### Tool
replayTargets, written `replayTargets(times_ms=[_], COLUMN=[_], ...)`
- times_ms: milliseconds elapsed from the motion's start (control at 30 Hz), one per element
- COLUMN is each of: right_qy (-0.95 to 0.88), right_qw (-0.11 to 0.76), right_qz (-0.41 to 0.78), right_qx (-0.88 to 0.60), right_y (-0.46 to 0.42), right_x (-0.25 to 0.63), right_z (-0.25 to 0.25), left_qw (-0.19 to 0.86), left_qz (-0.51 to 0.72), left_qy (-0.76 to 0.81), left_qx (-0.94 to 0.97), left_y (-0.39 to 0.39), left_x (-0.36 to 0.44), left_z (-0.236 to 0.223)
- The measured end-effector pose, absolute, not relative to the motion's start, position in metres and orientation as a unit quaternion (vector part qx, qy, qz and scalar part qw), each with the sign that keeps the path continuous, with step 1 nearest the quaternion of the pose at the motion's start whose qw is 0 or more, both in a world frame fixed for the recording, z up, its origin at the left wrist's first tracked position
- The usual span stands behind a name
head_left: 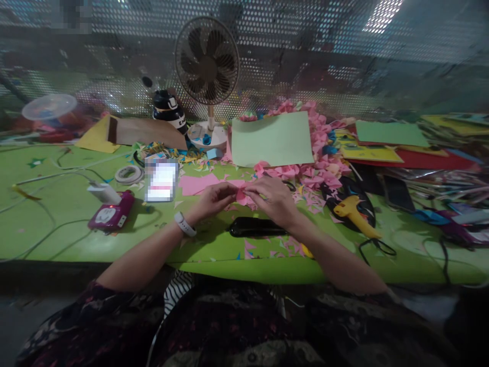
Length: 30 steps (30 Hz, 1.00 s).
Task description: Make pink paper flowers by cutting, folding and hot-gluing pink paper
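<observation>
Both hands meet over the middle of the green table (214,255). My left hand (217,200), with a white watch on its wrist, pinches one side of a small pink paper piece (241,194). On the other side, my right hand (273,200) has its thumb and fingers closed on the same paper. The paper's exact shape is partly hidden by my fingers. Flat pink paper sheets (196,184) lie just left of and behind my left hand. Below my hands rests a glossy black elongated case (255,227). Pink paper scraps (280,247) are scattered near my right forearm.
A fan (208,66) stands at the back beside a black bottle (168,109). Folded pink pieces (321,132) are heaped around a pale green sheet (273,140). At right lies a yellow glue gun (355,214); at left, a lit phone (162,181) and a purple power box (112,211) with cables.
</observation>
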State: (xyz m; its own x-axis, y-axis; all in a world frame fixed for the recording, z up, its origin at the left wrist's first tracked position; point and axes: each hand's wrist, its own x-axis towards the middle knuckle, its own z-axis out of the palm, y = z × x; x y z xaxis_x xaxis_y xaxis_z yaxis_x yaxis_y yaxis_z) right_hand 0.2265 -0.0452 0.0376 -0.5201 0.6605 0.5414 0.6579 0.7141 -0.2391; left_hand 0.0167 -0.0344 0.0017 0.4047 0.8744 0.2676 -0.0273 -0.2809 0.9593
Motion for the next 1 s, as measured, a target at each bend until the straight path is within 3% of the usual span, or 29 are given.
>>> replayTargets(times_ms=[1000], right_qy=[-0.867], right_qw=[0.302], right_qz=[0.045], right_qx=[-0.394], right_y=[-0.0459], right_x=[0.228], right_z=[0.039], left_qw=[0.429], left_qz=[0.42], left_qy=[0.304], left_qx=[0.74], left_y=[-0.0304], left_x=[0.011], left_z=[-0.0031])
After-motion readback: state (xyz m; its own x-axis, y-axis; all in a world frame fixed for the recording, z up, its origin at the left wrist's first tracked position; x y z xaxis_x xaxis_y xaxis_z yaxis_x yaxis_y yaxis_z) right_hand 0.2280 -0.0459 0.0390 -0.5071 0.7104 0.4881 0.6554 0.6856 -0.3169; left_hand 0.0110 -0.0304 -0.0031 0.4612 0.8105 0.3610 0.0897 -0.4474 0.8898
